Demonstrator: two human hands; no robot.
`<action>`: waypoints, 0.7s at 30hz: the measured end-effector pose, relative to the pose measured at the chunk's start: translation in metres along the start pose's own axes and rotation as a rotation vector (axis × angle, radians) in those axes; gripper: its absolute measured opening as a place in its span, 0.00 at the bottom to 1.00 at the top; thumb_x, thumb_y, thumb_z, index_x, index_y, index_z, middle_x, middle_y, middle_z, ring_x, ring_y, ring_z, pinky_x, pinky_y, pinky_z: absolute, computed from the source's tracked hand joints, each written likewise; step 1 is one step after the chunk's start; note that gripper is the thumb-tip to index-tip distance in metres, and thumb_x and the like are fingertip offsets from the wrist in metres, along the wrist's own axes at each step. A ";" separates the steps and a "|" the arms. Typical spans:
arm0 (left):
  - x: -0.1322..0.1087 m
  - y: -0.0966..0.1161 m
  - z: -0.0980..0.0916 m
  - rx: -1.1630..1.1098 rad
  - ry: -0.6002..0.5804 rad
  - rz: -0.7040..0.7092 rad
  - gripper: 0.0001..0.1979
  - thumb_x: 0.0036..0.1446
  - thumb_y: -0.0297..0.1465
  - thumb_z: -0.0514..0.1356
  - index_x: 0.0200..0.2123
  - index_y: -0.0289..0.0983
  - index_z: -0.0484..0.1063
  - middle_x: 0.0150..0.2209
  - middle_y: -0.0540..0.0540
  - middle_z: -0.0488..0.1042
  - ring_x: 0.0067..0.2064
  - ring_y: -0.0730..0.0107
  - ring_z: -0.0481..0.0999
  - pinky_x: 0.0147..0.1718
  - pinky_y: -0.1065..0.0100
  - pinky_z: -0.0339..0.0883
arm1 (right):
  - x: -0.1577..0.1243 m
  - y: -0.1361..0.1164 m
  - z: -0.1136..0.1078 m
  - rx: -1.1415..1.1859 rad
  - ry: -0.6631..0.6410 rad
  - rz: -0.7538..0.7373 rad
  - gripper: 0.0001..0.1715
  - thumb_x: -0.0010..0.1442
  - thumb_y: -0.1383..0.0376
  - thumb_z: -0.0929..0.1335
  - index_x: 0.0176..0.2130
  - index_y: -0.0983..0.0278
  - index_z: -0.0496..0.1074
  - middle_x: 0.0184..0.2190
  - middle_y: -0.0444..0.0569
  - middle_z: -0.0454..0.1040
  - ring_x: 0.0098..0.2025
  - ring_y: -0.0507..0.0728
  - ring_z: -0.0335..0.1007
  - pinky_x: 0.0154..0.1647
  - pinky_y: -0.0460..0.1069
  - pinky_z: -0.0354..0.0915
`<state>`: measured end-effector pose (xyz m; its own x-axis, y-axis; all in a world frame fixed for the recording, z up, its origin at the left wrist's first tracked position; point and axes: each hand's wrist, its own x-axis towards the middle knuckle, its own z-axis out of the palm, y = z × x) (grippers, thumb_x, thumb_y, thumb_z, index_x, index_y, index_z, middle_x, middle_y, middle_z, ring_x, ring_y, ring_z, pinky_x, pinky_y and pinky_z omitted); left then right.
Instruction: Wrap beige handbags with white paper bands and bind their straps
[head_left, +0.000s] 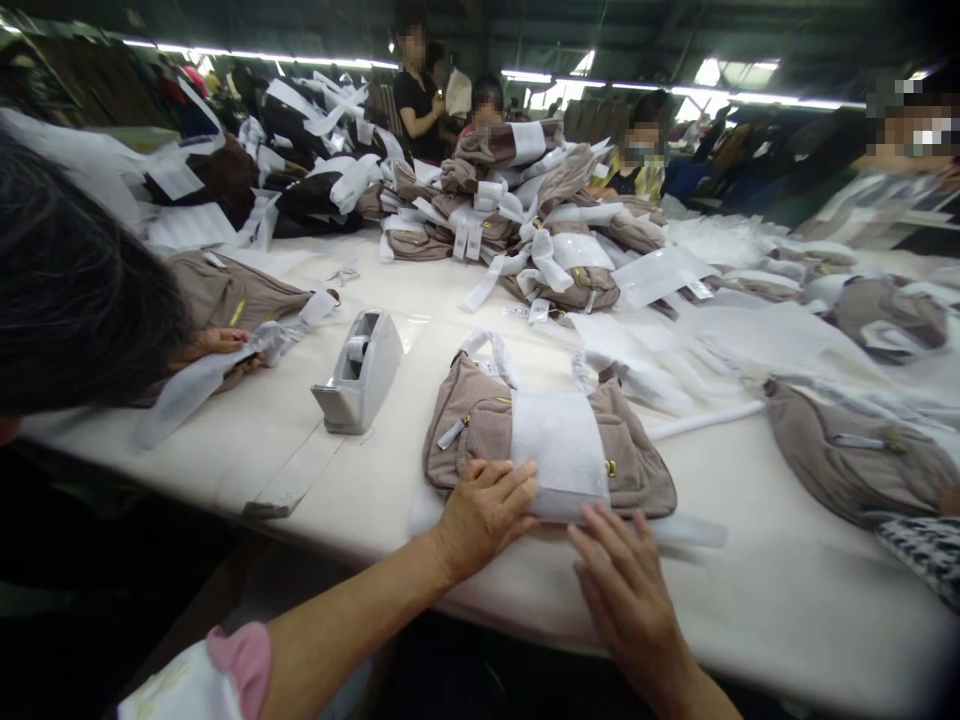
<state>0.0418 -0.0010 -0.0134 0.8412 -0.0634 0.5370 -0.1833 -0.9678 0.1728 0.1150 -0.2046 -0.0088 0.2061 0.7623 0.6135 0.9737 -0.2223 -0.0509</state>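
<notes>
Centrally placed bag: a taupe ribbed bag (480, 440) lies on the pale table (675, 610) directly before the person, with a white band (559, 440) across its front.
Left hand: the left hand (487, 510) rests flat, fingers spread, on the bag's lower edge and the band.
Right hand: the right hand (622, 580), blurred, is apart from the left, its fingers loosely extended by the lower edge; I cannot tell whether they touch.
Lettering: a yellow-gold fitting (611, 467) beside the band and white tags (469, 240) on the bag pile (570, 265) are too small to read.
Tape dispenser: a grey tape dispenser (364, 370) stands left of the bag.
Neighbours: a co-worker's hand (214, 345) at left; a houndstooth sleeve (926, 550) at right.
</notes>
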 end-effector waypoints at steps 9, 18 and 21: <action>0.004 -0.001 -0.008 0.016 -0.079 -0.019 0.26 0.53 0.35 0.59 0.54 0.36 0.57 0.57 0.40 0.62 0.51 0.62 0.66 0.46 0.63 0.61 | 0.004 0.060 0.027 -0.201 -0.099 -0.052 0.31 0.62 0.65 0.63 0.61 0.68 0.51 0.56 0.60 0.61 0.59 0.64 0.53 0.59 0.64 0.46; 0.051 0.019 -0.008 0.200 -0.222 0.086 0.41 0.51 0.54 0.51 0.60 0.33 0.50 0.63 0.38 0.47 0.64 0.53 0.42 0.59 0.50 0.41 | -0.010 0.068 0.026 -0.193 -0.059 -0.124 0.33 0.61 0.65 0.63 0.62 0.65 0.50 0.55 0.59 0.63 0.56 0.65 0.58 0.58 0.64 0.48; 0.048 0.022 -0.005 0.332 -0.260 0.132 0.37 0.55 0.52 0.46 0.61 0.35 0.51 0.63 0.42 0.48 0.63 0.57 0.46 0.59 0.55 0.45 | -0.011 0.074 0.041 -0.081 0.091 -0.107 0.32 0.57 0.61 0.65 0.60 0.56 0.56 0.48 0.55 0.70 0.49 0.67 0.67 0.55 0.64 0.53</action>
<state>0.0750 -0.0238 0.0205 0.9293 -0.2099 0.3038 -0.1602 -0.9704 -0.1805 0.1886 -0.2045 -0.0517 0.0884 0.7269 0.6810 0.9777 -0.1942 0.0804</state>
